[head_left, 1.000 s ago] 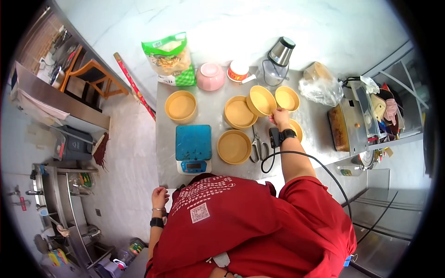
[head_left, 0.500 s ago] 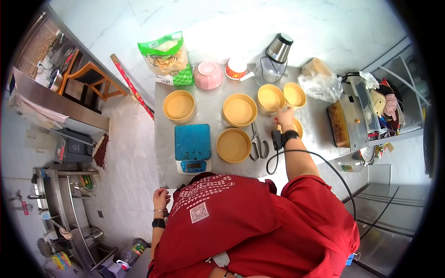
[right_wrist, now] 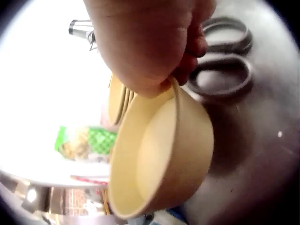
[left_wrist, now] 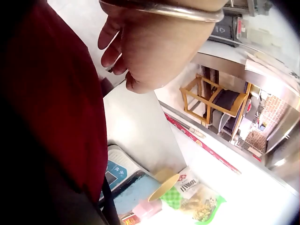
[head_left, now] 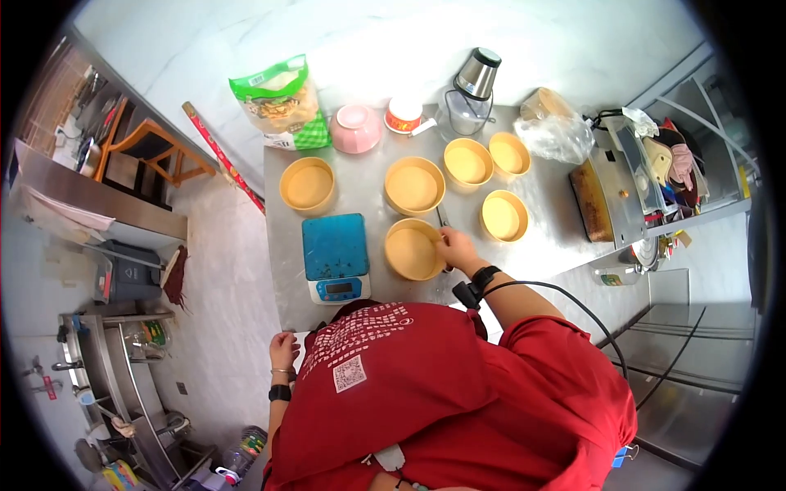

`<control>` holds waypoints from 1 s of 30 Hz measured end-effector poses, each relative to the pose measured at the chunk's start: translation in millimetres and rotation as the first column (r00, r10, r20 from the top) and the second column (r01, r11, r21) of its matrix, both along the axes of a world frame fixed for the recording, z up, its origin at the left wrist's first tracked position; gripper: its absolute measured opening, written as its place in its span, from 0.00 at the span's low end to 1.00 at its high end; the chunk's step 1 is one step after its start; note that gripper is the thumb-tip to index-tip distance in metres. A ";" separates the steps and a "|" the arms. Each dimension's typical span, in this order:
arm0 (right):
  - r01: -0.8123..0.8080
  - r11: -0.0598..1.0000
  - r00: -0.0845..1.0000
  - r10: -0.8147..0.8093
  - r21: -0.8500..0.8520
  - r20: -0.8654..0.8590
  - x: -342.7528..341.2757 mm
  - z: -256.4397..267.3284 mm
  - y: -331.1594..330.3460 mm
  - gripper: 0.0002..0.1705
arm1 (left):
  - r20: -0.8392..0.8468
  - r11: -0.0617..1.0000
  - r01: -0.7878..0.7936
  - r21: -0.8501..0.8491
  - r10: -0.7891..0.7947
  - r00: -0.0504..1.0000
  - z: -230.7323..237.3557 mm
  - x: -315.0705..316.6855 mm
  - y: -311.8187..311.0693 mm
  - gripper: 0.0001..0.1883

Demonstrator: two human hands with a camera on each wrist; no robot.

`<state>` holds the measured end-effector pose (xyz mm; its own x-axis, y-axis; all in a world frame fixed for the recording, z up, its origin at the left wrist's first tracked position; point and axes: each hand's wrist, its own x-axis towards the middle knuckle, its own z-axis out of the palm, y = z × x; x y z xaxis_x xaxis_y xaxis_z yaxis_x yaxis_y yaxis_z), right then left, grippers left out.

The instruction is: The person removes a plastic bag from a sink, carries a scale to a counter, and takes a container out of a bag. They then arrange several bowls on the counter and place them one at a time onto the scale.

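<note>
My right hand (head_left: pixel 460 250) pinches the right rim of a round yellow container (head_left: pixel 412 250) near the table's front, beside the blue-topped scale (head_left: pixel 335 248). In the right wrist view, thumb and fingers (right_wrist: pixel 196 47) grip the rim of that container (right_wrist: pixel 161 150), with the scissors' dark handles (right_wrist: pixel 222 77) just beyond. Several more yellow containers stand behind, among them one at the left (head_left: pixel 308 186), one at the back middle (head_left: pixel 415 186) and one at the right (head_left: pixel 503 216). My left hand (head_left: pixel 284 350) hangs off the table's front left, fingers loosely curled, holding nothing (left_wrist: pixel 150 51).
Along the wall stand a green food bag (head_left: pixel 282 102), a pink bowl (head_left: pixel 355 128), a red-and-white tub (head_left: pixel 404 115), a blender (head_left: pixel 472 94) and a clear plastic bag (head_left: pixel 557 131). A metal box (head_left: pixel 610 200) sits at the right edge. A black cable (head_left: pixel 573 304) trails from my right wrist.
My right hand has set a yellow container down at the back right, let it go, and moved left and forward to the front container's rim. The left hand hangs as before.
</note>
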<state>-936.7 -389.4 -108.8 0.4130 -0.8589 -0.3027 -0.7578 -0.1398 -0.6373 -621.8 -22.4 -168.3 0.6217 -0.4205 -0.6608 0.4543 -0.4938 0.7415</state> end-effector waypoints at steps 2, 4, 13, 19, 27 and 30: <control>0.109 0.994 0.992 -0.108 -0.014 0.059 -23.0 -5.1 -3.0 0.15 | 0.003 1.000 0.014 -0.009 -0.014 1.000 -2.9 0.6 0.7 0.07; 0.210 0.977 0.972 -0.206 -0.027 0.115 -51.3 -19.2 -12.2 0.15 | -0.002 1.000 -0.013 -0.005 0.013 1.000 -9.0 0.9 1.2 0.07; 0.551 0.761 0.816 -0.577 -0.342 0.029 -105.2 -30.4 -48.7 0.15 | 0.036 0.997 0.067 0.032 -0.068 0.997 -17.2 12.4 -2.7 0.07; 0.462 0.675 0.843 -0.535 -0.575 0.049 -96.4 -34.0 -43.7 0.22 | 0.019 0.998 0.068 0.004 -0.068 0.997 -18.6 13.6 -0.6 0.07; 0.312 0.915 0.945 -0.272 -0.255 0.179 33.2 1.0 -51.5 0.23 | 0.071 0.993 0.111 0.042 -0.114 0.991 -14.2 14.5 -5.9 0.08; 0.356 0.914 0.934 -0.340 -0.196 0.112 49.5 -2.9 -76.5 0.22 | 0.042 0.996 0.085 -0.011 -0.084 0.996 -12.7 12.8 -3.3 0.08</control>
